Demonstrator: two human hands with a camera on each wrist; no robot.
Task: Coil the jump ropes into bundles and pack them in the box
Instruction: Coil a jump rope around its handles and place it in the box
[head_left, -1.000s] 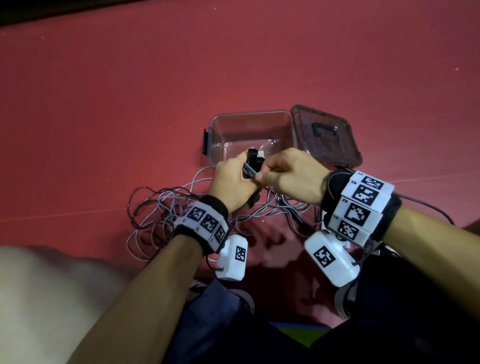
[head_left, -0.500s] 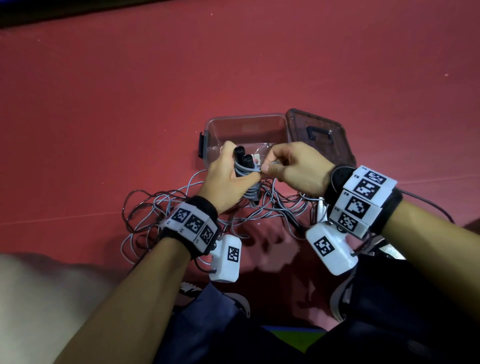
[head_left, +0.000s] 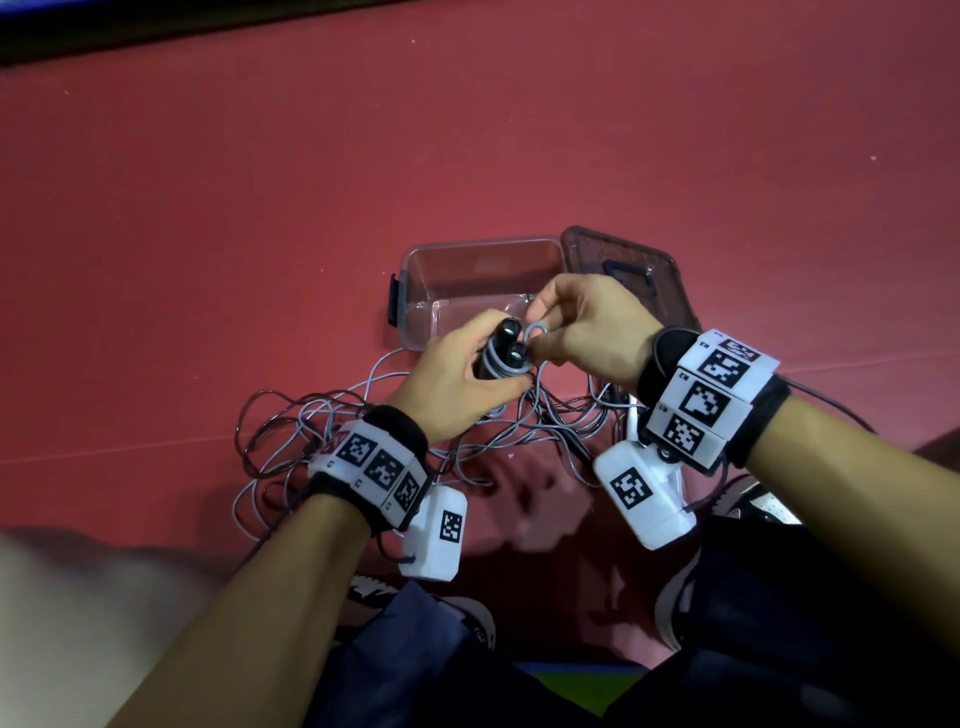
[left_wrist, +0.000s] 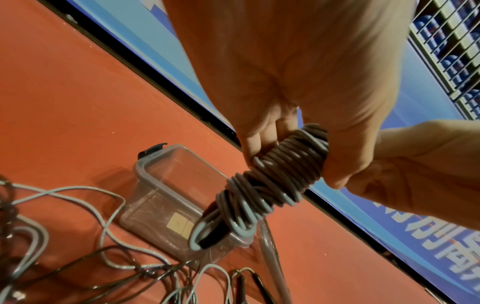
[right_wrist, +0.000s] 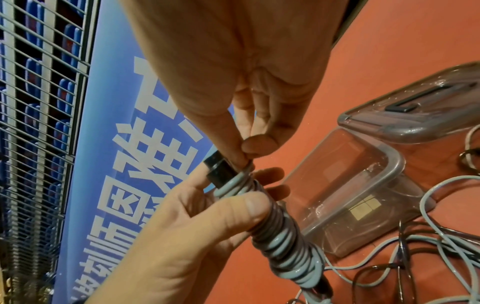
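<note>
Our left hand (head_left: 457, 379) grips the coiled rope bundle (left_wrist: 270, 181) around two black handles (head_left: 506, 340), its long axis tilted up toward the clear box (head_left: 415, 291) beyond. Our right hand (head_left: 587, 332) pinches the grey cord (head_left: 535, 328) at its top.

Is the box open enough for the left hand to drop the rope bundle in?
Probably yes. The box stands open just beyond the left hand, its lid off to the side. Nothing covers it. But the right hand still pinches the rope bundle.
</note>
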